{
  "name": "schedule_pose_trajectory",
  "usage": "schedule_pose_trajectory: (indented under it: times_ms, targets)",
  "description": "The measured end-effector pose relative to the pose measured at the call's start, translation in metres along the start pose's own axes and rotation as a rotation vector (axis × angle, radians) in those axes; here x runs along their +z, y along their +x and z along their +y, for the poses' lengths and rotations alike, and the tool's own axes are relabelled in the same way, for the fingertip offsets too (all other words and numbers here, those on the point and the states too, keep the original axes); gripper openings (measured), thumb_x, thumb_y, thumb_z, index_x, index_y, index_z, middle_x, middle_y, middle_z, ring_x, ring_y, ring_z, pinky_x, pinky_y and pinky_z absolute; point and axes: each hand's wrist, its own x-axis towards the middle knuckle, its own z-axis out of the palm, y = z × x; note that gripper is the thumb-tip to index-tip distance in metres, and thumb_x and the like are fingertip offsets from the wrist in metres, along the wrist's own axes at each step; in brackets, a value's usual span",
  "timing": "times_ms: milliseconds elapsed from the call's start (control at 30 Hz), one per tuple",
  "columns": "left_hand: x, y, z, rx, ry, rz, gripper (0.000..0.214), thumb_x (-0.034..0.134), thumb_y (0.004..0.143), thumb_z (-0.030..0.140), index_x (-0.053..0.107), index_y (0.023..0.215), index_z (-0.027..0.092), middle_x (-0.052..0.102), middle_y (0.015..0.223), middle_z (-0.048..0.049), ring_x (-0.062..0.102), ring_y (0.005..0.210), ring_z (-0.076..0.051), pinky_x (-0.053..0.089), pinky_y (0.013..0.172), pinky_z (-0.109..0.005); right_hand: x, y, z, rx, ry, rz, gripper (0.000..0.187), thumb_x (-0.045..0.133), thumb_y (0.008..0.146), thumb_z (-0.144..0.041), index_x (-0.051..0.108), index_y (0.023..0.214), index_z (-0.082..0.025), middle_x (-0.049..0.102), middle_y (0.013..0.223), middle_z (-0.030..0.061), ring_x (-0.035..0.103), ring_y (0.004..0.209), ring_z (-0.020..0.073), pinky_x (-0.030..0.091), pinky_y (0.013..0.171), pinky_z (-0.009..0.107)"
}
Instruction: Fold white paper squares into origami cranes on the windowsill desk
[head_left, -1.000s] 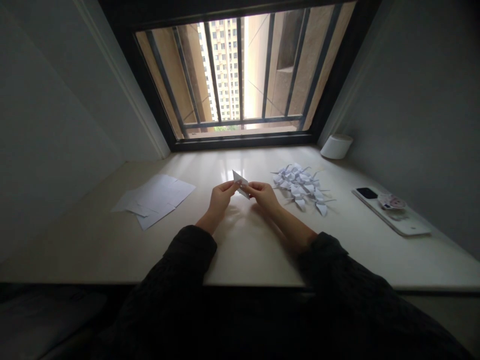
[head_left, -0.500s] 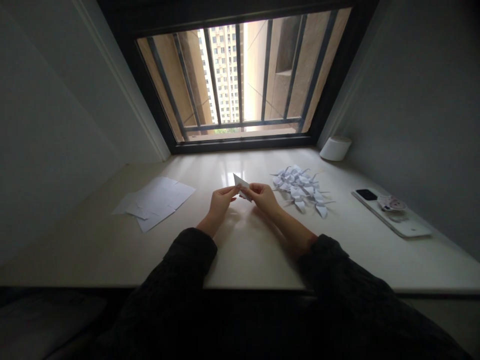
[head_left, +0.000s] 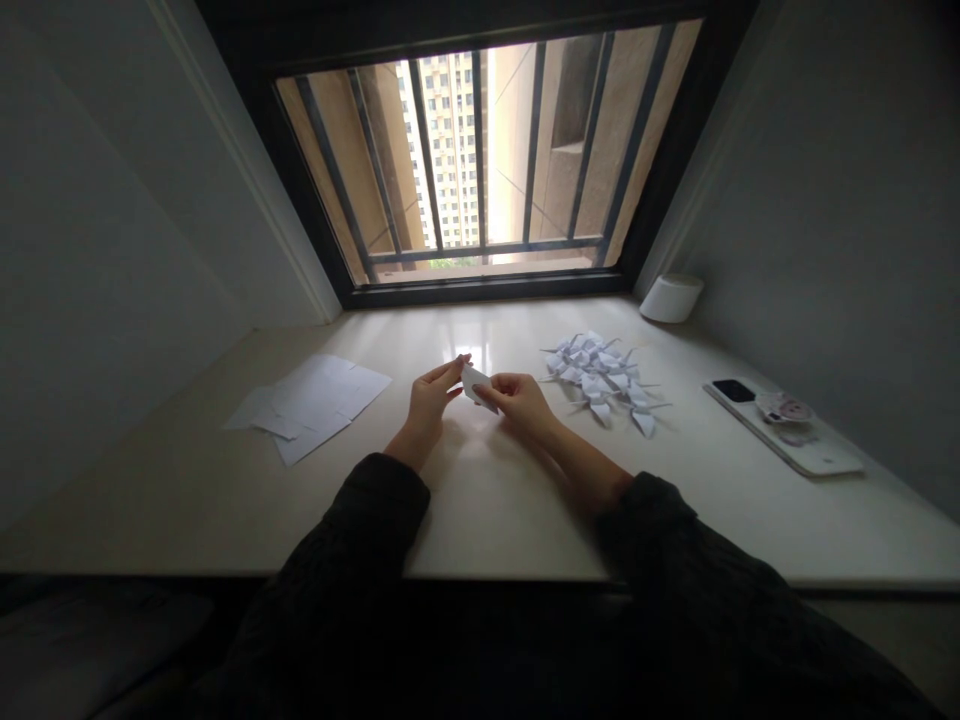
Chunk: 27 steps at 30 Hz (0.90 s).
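Observation:
A small folded piece of white paper point(head_left: 477, 384) is held between my two hands, above the middle of the pale sill. My right hand point(head_left: 520, 398) pinches its lower right part between thumb and fingers. At its upper left corner, the fingertips of my left hand point(head_left: 433, 392) are closed on the edge. Just right of my right hand lies a pile of white folded paper cranes point(head_left: 596, 372). To the left of my left hand, several flat white paper sheets point(head_left: 330, 395) overlap one another.
A white phone point(head_left: 814, 447) with a round grip on its back lies at the right. Near the window's right corner stands a white cylindrical object point(head_left: 672, 298). The barred window point(head_left: 480, 290) rises behind the pale sill point(head_left: 510, 530), with walls on both sides.
My left hand has shifted slightly left, its fingers now at the paper's upper corner. The folded paper has turned and dropped a little, showing a broader face. My right hand keeps hold of it.

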Motion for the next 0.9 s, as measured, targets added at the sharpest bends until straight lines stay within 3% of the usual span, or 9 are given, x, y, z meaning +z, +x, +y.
schedule_pose_trajectory:
  times_ms: [200,300,500,733,900]
  targets:
    - [-0.008,0.005,0.005,-0.091,-0.073,0.114,0.038,0.071,0.066,0.051,0.072,0.094,0.025,0.063,0.119,-0.0058,0.055,0.112,-0.022,0.042,0.087,-0.031,0.002,-0.005,-0.003,-0.015,-0.063,0.006,0.041,0.07,0.062,-0.058,0.064,0.061,-0.017,0.065,0.061,0.0039,0.059,0.062,0.0185,0.041,0.054,0.027]
    - [-0.009,0.006,0.005,-0.032,-0.057,0.185,0.039,0.07,0.067,0.053,0.072,0.094,0.025,0.063,0.119,-0.0062,0.054,0.113,-0.022,0.042,0.087,-0.031,0.001,-0.005,-0.005,-0.005,-0.051,0.016,0.042,0.068,0.063,-0.059,0.064,0.061,-0.017,0.065,0.06,0.0041,0.059,0.063,0.0189,0.041,0.054,0.027]
    - [0.001,0.0,-0.005,-0.025,0.056,-0.143,0.049,0.078,0.059,0.047,0.072,0.099,0.019,0.07,0.095,-0.0098,0.062,0.088,-0.023,0.043,0.079,-0.035,0.001,-0.003,-0.005,-0.018,-0.029,0.072,0.046,0.066,0.063,-0.063,0.065,0.062,-0.017,0.061,0.056,0.0022,0.058,0.06,0.0178,0.039,0.052,0.027]
    - [0.0,0.001,-0.005,-0.046,0.108,-0.059,0.036,0.078,0.058,0.045,0.075,0.083,0.019,0.07,0.086,-0.0075,0.058,0.074,-0.017,0.039,0.069,-0.029,0.005,-0.001,-0.003,-0.068,-0.055,0.063,0.045,0.067,0.064,-0.062,0.067,0.064,-0.017,0.067,0.063,0.0044,0.062,0.065,0.0191,0.043,0.057,0.027]
    - [-0.003,0.003,0.002,-0.086,0.084,0.013,0.037,0.077,0.057,0.047,0.074,0.084,0.021,0.07,0.092,-0.007,0.06,0.082,-0.019,0.037,0.07,-0.029,0.006,-0.001,-0.003,-0.09,-0.048,0.066,0.038,0.068,0.067,-0.055,0.07,0.07,-0.017,0.071,0.069,0.0067,0.066,0.069,0.0207,0.047,0.062,0.029]
